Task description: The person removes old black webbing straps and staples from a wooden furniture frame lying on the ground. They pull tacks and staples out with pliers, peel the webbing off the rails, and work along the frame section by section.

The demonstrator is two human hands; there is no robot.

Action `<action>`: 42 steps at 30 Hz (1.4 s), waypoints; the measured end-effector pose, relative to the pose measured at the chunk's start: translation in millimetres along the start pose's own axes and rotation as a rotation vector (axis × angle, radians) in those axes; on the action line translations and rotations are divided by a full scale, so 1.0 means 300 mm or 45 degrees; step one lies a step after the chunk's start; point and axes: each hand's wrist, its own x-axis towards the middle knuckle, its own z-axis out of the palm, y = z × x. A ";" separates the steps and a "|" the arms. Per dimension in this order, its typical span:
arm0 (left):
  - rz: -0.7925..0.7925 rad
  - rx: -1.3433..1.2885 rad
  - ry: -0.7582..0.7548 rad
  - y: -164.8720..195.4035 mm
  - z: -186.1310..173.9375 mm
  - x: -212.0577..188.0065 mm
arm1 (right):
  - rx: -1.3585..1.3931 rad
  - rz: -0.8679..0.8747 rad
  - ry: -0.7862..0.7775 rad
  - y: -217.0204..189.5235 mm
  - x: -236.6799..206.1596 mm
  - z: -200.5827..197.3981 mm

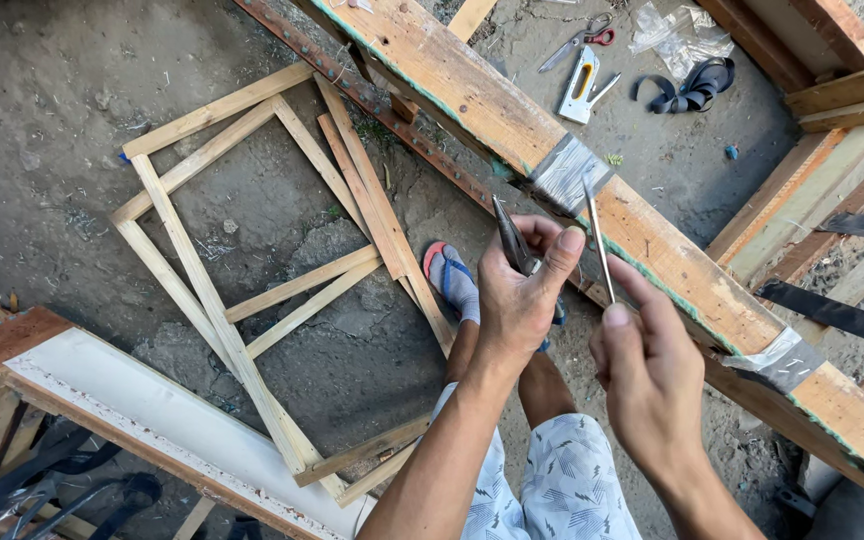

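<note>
My left hand (pixel 520 292) is closed around a pair of pliers (pixel 513 238), whose dark pointed jaws stick up past my thumb. My right hand (pixel 647 365) pinches a long thin metal nail or wire (pixel 598 235) that points up toward a grey taped patch (pixel 567 172) on a long wooden beam (pixel 472 90). The pliers' tip and the metal piece stand a little apart. Below my hands are my knee in patterned shorts (pixel 562 490) and my foot in a blue striped sandal (pixel 452 280).
Two light wooden frames (pixel 242 300) lie on the dirt ground at left. A white-faced board (pixel 162 420) lies at lower left. Beyond the beam are a staple gun (pixel 582 85), scissors (pixel 582 40), a black strap (pixel 692 88) and a plastic bag (pixel 677 35). Stacked timber (pixel 832 150) sits at right.
</note>
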 end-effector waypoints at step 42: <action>-0.397 0.223 -0.290 0.138 -0.097 0.152 | 0.120 0.002 0.186 0.025 -0.010 0.226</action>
